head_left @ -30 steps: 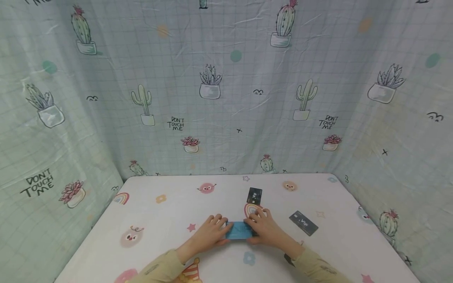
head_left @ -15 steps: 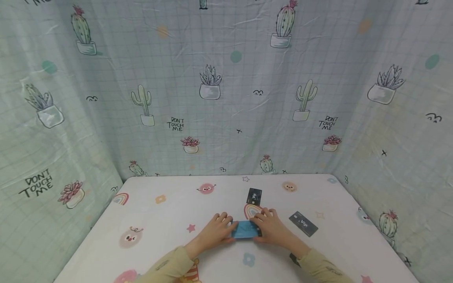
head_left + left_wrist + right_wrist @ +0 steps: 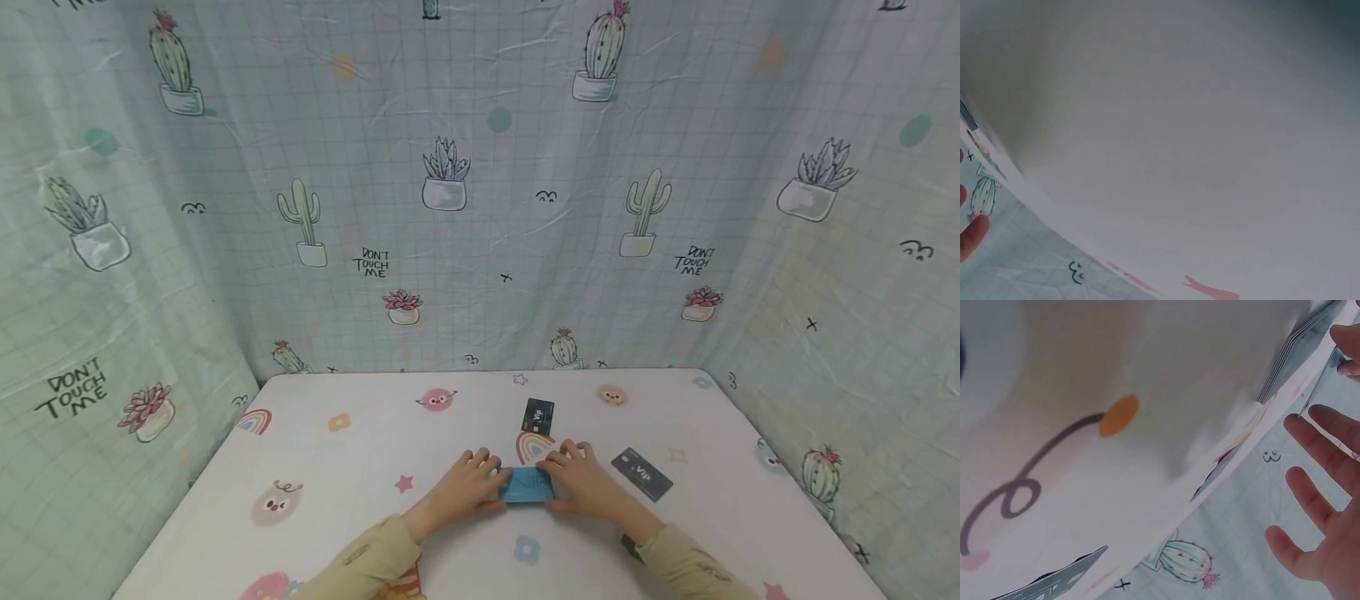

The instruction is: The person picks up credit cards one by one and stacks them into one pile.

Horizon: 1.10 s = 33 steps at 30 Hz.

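Note:
A blue card [image 3: 527, 485] with faint large lettering spans the gap between my two hands. My left hand [image 3: 468, 485] pinches its left end, thumb on the near side and fingers on the far side. At the right end my right hand [image 3: 588, 487] holds it the same way. In the right wrist view the card [image 3: 1317, 381] shows edge-on as a thin line at the fingertips. Below it lies a stack of cards [image 3: 1294, 350] with several layered edges. Only fingertips [image 3: 974, 237] of the left hand enter the left wrist view.
A black VIP card [image 3: 537, 416] lies beyond the hands, and another black VIP card [image 3: 642, 474] lies to the right. A dark card [image 3: 631, 547] is partly covered by the right sleeve [image 3: 690, 567]. The white patterned table [image 3: 337, 475] meets a cactus-print curtain [image 3: 480, 250].
Both hands have slid to the right together, carrying the blue card along. Dark card edges seen earlier by the right fingers are now out of sight.

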Each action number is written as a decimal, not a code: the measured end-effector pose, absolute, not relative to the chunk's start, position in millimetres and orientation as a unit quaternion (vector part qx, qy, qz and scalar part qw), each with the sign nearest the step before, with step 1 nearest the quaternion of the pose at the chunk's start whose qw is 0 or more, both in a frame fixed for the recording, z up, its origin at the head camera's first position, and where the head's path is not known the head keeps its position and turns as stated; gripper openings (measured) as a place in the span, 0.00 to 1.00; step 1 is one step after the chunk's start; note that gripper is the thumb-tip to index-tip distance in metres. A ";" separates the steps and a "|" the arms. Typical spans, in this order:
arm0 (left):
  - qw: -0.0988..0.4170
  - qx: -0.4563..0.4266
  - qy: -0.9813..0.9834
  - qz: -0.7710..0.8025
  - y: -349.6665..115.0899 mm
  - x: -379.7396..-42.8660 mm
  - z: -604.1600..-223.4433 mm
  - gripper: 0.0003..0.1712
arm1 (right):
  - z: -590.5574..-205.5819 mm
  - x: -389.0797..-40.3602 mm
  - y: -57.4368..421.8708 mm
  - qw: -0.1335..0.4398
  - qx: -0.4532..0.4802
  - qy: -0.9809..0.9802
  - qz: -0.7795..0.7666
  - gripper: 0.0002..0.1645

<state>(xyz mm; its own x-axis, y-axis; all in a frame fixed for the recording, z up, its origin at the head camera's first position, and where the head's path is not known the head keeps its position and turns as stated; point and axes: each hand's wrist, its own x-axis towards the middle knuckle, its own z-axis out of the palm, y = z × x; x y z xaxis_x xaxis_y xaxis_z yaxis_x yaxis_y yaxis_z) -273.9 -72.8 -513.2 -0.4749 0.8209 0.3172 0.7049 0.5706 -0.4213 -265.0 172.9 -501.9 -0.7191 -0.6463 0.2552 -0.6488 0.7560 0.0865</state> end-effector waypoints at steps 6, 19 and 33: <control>0.223 -0.442 -0.860 0.121 -69.7 -275.7 -513.8 0.29 | -500.1 -266.4 174.5 0.124 0.349 -0.929 0.009 0.34; 0.202 -0.442 -0.864 0.129 -66.7 -279.5 -519.6 0.29 | -500.0 -268.2 173.9 0.092 0.348 -0.933 0.015 0.32; 0.200 -0.446 -0.861 0.138 -66.4 -280.8 -518.1 0.28 | -500.2 -270.7 172.2 0.089 0.352 -0.932 0.003 0.32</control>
<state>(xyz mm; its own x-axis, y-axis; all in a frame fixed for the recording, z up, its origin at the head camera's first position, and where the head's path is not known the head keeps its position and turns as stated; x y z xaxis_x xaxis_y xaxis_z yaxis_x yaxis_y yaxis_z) -280.8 -66.4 -518.1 -0.5213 0.8240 0.2219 0.7137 0.5635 -0.4159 -270.7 172.2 -500.2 -0.7358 -0.6562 0.1673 -0.6574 0.7515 0.0561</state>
